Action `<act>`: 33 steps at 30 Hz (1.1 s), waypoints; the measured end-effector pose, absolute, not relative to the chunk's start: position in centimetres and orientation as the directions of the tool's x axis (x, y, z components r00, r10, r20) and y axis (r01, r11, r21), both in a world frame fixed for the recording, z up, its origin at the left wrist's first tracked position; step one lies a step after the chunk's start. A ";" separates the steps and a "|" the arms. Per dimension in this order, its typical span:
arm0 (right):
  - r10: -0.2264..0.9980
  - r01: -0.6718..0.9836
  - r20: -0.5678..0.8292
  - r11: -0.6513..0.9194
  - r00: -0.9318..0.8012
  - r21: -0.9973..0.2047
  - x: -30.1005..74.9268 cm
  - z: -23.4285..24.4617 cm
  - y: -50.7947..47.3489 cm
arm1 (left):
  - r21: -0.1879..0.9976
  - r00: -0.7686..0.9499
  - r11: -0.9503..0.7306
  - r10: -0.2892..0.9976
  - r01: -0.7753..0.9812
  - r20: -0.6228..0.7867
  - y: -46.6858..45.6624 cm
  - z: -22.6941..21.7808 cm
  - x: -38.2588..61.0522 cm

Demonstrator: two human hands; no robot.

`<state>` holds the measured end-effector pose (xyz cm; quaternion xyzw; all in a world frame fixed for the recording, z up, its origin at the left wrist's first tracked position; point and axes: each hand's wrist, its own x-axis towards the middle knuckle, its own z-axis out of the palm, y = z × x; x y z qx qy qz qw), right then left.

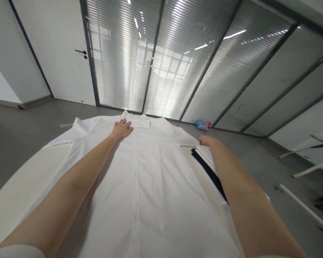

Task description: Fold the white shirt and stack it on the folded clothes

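The left hand (121, 129) lies spread flat by the collar of a white button shirt (140, 190) on the gray floor (43, 150), while the right hand (208, 141) curls at a folded edge (201, 152) beside a black strip (208, 172), maybe pinching it, too hidden to tell.

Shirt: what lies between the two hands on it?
In the head view, the shirt's button placket runs between the left hand and the right hand.

No words, labels, numbers or signs can be read anywhere.
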<state>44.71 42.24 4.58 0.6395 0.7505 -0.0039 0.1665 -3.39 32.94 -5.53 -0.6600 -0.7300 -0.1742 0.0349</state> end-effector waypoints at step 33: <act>0.954 0.983 0.300 0.073 -0.019 -0.168 40.7 7.6 42.0 | 0.306 -0.170 0.074 0.939 0.949 0.301 32.6 -5.1 -3.0</act>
